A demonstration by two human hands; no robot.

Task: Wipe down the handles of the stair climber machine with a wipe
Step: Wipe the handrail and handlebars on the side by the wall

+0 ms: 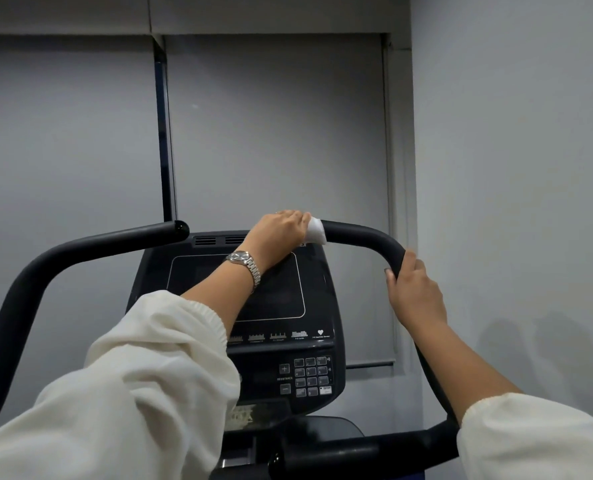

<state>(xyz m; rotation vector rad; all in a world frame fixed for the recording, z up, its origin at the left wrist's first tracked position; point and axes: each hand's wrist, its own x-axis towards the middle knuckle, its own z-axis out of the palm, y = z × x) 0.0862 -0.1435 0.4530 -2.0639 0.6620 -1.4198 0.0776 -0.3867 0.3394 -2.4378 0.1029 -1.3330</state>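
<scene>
The left hand [281, 233] reaches across the front of the machine's console [271, 327] and is closed over the inner end of the right handle [364, 235], with a white wipe [316, 231] bunched under its fingers and pressed against the black bar; a fold of the wipe shows just past the fingertips, wrapped around the tube. A silver wristwatch [245, 263] sits on that wrist, and a cream sleeve [156, 358] is pushed up the forearm. The right hand [414, 289] is curled around the same handle further along, just below the bend where the bar turns downward, thumb on the near side and fingers wrapped behind. The left handle [91, 244] is untouched, its rounded end well apart from the left hand and pointing toward the console's top. The console's dark screen is partly hidden behind the left forearm, with a keypad [310, 375] lower on its face. Grey roller blinds [274, 133] hang behind the machine.
</scene>
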